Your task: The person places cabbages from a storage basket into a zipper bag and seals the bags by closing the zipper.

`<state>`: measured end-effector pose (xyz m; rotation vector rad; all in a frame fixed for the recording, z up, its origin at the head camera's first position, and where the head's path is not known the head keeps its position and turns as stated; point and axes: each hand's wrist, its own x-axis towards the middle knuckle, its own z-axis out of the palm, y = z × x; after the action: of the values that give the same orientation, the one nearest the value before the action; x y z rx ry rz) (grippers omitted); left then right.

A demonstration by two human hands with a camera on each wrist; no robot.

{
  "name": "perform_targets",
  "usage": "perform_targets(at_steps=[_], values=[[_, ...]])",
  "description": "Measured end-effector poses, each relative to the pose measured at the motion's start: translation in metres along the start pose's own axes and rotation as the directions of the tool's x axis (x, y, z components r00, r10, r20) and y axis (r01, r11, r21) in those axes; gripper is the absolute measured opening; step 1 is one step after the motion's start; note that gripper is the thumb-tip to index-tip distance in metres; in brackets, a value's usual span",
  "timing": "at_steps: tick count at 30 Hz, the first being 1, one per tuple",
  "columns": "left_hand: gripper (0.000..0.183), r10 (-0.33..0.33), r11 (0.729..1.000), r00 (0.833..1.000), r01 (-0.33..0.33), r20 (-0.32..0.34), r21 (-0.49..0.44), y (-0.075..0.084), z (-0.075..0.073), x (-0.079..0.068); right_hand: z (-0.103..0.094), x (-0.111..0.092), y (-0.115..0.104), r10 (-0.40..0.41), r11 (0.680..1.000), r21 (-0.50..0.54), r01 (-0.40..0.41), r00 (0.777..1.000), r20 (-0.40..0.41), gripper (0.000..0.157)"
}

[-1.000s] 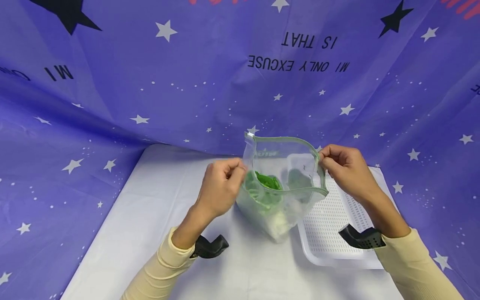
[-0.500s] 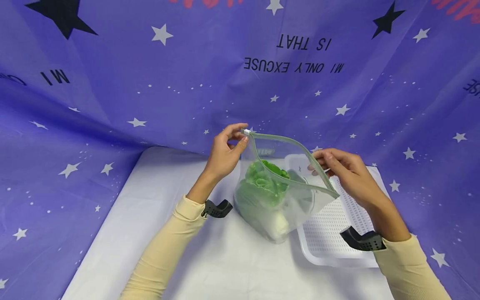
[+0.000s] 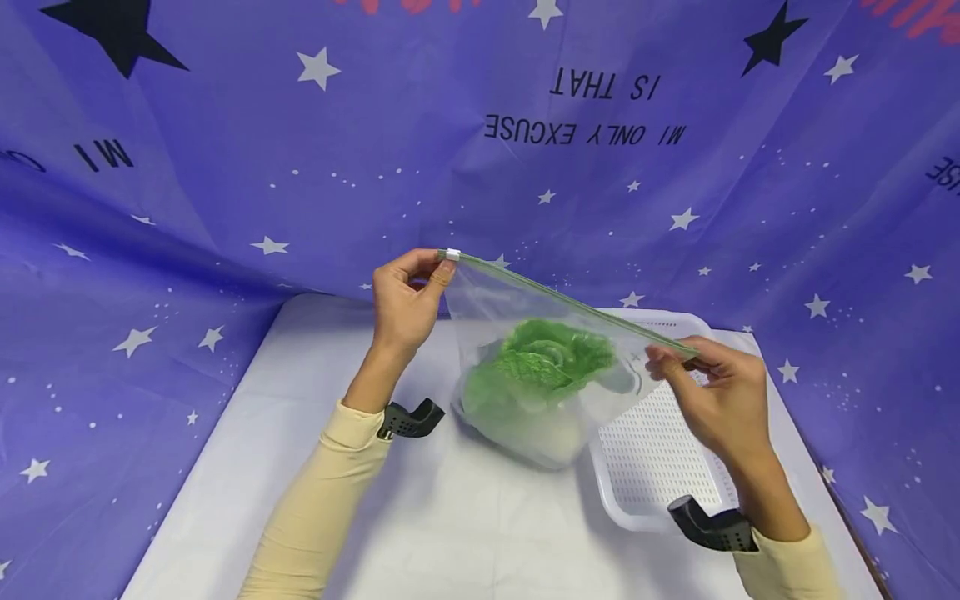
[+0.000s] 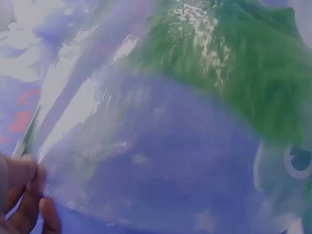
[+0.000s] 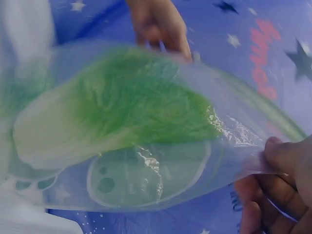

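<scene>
A clear plastic slider zip bag [image 3: 480, 321] is held up by its top corners, its green zip strip [image 3: 570, 301] stretched straight and slanting down to the right. Inside lies a leafy cabbage [image 3: 551, 358] with green leaves and, in the right wrist view, a pale thick stem end [image 5: 41, 134]. My left hand [image 3: 405, 304] pinches the upper left corner at the white slider [image 3: 449, 254]. With thumb and fingers, my right hand [image 3: 727, 404] pinches the right end of the zip edge. The bag's bottom is low over the white table; contact with it is unclear.
A white perforated basket [image 3: 611, 508] stands right of the bag, partly behind it and the right forearm. The white-covered table [image 3: 480, 542] ends at a purple star-patterned sheet [image 3: 375, 125] behind and at both sides.
My left hand has moved up and left to the slider corner, and my right hand has gone to the right corner. The bag's mouth, wide open before, is now pulled into a straight line.
</scene>
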<state>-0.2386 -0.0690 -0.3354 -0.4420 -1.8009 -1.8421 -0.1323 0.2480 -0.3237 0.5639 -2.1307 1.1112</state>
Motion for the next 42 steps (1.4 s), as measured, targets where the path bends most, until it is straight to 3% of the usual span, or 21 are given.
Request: perform_targets(at_steps=[2,4,8,11,14,17,19,23,29,35,42], values=[[0.013,0.01,1.0,1.0,-0.01,-0.017,0.012,0.006,-0.007,-0.002,-0.001,0.007,0.007,0.1,0.995,0.026,-0.1,0.995,-0.006,0.01],[0.014,0.009,0.999,1.0,-0.009,0.003,0.043,0.008,-0.012,-0.007,0.0,0.011,0.015,0.178,0.984,-0.017,-0.177,0.983,0.037,0.004],[0.014,0.001,0.993,0.999,-0.005,0.032,0.122,0.002,-0.019,-0.016,0.008,0.018,0.023,0.247,0.965,-0.117,-0.233,0.962,0.12,0.017],[0.013,0.02,0.987,0.999,-0.024,0.026,0.157,-0.001,-0.021,-0.021,0.019,0.031,0.012,0.149,0.984,-0.116,-0.138,0.984,0.094,0.042],[0.012,0.068,0.982,0.997,-0.072,0.029,0.175,-0.001,-0.021,-0.022,0.036,0.05,-0.012,-0.066,0.985,-0.15,0.081,0.993,0.101,0.056],[0.013,0.119,0.977,0.992,-0.124,0.037,0.175,-0.001,-0.019,-0.023,0.061,0.069,-0.04,-0.255,0.928,-0.221,0.301,0.943,0.212,0.052],[0.014,0.148,0.974,0.988,-0.152,0.039,0.17,-0.001,-0.018,-0.024,0.078,0.08,-0.055,-0.306,0.879,-0.271,0.393,0.9,0.312,0.046],[0.014,0.18,0.968,0.983,-0.183,0.035,0.173,-0.001,-0.016,-0.025,0.108,0.099,-0.076,-0.266,0.82,-0.349,0.453,0.842,0.469,0.037],[0.011,0.222,0.958,0.975,-0.224,0.031,0.178,0.005,-0.014,-0.026,0.13,0.118,-0.087,-0.178,0.788,-0.398,0.47,0.792,0.583,0.02],[0.009,0.257,0.949,0.966,-0.257,0.024,0.184,0.023,-0.011,-0.029,0.135,0.122,-0.087,-0.206,0.776,-0.391,0.494,0.786,0.583,0.009],[0.013,0.283,0.941,0.959,-0.278,-0.001,0.194,-0.001,-0.015,-0.028,0.136,0.122,-0.084,-0.253,0.77,-0.376,0.516,0.787,0.562,0.009]])
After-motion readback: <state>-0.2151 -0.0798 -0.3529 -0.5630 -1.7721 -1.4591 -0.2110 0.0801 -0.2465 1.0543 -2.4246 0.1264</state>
